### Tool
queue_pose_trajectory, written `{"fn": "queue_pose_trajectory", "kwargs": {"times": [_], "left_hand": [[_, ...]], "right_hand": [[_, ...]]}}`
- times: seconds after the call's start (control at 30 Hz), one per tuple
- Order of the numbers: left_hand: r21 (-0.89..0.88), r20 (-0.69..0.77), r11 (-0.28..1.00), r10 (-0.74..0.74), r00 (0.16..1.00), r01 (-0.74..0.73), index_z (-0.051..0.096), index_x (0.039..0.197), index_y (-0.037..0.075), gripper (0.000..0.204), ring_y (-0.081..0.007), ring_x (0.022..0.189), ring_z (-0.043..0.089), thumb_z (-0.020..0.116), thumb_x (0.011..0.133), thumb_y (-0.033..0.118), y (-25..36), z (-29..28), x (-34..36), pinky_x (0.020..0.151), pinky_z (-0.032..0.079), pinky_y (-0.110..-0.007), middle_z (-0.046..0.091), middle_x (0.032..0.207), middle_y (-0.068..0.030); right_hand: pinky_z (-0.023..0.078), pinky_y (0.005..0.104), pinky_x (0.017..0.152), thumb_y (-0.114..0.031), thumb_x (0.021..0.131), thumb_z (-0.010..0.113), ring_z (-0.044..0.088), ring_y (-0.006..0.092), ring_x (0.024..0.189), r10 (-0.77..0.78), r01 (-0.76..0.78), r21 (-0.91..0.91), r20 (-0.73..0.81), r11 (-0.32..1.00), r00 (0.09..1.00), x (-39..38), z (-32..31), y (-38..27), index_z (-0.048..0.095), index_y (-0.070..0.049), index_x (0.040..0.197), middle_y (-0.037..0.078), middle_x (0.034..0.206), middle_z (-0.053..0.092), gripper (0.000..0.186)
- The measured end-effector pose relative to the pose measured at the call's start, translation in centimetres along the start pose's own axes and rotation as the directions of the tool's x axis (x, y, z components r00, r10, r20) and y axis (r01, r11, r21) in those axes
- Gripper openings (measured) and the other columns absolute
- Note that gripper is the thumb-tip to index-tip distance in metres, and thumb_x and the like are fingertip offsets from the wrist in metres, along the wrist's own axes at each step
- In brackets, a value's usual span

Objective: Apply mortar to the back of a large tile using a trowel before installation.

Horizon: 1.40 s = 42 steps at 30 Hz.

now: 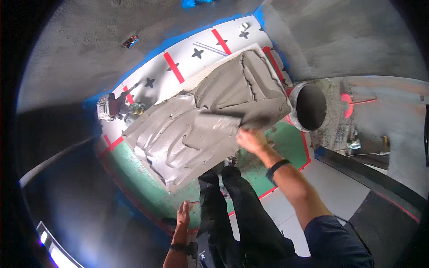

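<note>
My right hand [251, 140] is closed around the handle of a flat trowel [220, 121], whose blade is blurred by motion. The blade lies against a thick layer of wet grey mortar [172, 129]. That layer covers most of a large rectangular board [201, 82], with curved ridges and swirls across its surface. Down by my left leg, my left hand [183, 214] hangs apart from the board, fingers stretched out and holding nothing that I can see.
A bucket [311, 107] stands right of the board, its mouth toward me. Beyond the left corner sits a boxy device [107, 107]. Red tape strips [173, 68] and black cross marks line the white sheet [147, 67]. Green flooring [286, 143] lies around my feet.
</note>
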<state>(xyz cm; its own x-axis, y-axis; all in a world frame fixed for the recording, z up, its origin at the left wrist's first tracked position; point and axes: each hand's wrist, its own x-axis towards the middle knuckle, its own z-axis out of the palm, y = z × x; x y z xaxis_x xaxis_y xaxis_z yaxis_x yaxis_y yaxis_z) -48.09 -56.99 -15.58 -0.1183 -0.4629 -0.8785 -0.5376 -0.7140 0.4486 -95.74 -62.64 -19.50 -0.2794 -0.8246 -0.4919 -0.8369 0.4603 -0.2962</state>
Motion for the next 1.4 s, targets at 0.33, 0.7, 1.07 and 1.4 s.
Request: {"fn": "queue_pose_trajectory", "kwargs": {"times": [0.33, 0.7, 1.07, 1.4], "left_hand": [[-0.241, -0.030, 0.948, -0.223, 0.974, 0.210, 0.051, 0.132, 0.002, 0.072, -0.0293, 0.103, 0.062, 0.046, 0.091, 0.062, -7.8, -7.3, 0.4, 0.090, 0.047, -0.041, 0.061, 0.119, -0.0196], [-0.154, -0.025, 0.982, -0.110, 0.994, 0.105, 0.057, 0.121, -0.001, 0.064, -0.0232, 0.095, 0.064, 0.043, 0.096, 0.056, -0.7, -2.7, 0.5, 0.082, 0.048, -0.034, 0.069, 0.101, -0.0153], [-0.270, -0.039, 0.958, -0.108, 0.993, 0.094, 0.059, 0.116, -0.003, 0.068, -0.0205, 0.088, 0.062, 0.050, 0.091, 0.059, 0.4, -1.5, 0.1, 0.081, 0.047, -0.032, 0.068, 0.096, -0.0127], [-0.298, -0.137, 0.947, -0.171, 0.976, 0.124, 0.061, 0.112, -0.002, 0.063, -0.0179, 0.081, 0.062, 0.048, 0.093, 0.057, 0.5, 3.2, 0.3, 0.075, 0.048, -0.031, 0.067, 0.089, -0.0117]], "right_hand": [[0.035, 0.0278, 0.042, -0.049, 0.087, 0.052, 0.039, 0.0116, 0.042, 0.397, -0.295, 0.825, 0.505, -0.481, 0.766, 4.2, 0.7, -3.6, 0.044, -0.017, 0.076, -0.002, 0.057, 0.046, 0.035], [0.046, 0.0384, 0.046, -0.034, 0.092, 0.047, 0.057, 0.0212, 0.051, 0.035, -0.433, 0.877, 0.436, 0.208, 0.899, 1.7, 6.4, -18.1, 0.053, -0.009, 0.077, 0.010, 0.057, 0.056, 0.030], [0.049, 0.0530, 0.078, -0.035, 0.089, 0.049, 0.064, 0.0437, 0.084, 0.252, -0.237, 0.114, -0.137, 0.965, 0.958, 6.2, -3.5, -6.6, 0.061, -0.002, 0.100, 0.026, 0.085, 0.066, 0.037], [0.052, 0.0484, 0.071, -0.038, 0.090, 0.047, 0.065, 0.0395, 0.075, 0.347, -0.347, 0.053, -0.292, 0.936, 0.891, 9.7, -8.1, 6.8, 0.063, -0.003, 0.093, 0.022, 0.082, 0.067, 0.039]]}}
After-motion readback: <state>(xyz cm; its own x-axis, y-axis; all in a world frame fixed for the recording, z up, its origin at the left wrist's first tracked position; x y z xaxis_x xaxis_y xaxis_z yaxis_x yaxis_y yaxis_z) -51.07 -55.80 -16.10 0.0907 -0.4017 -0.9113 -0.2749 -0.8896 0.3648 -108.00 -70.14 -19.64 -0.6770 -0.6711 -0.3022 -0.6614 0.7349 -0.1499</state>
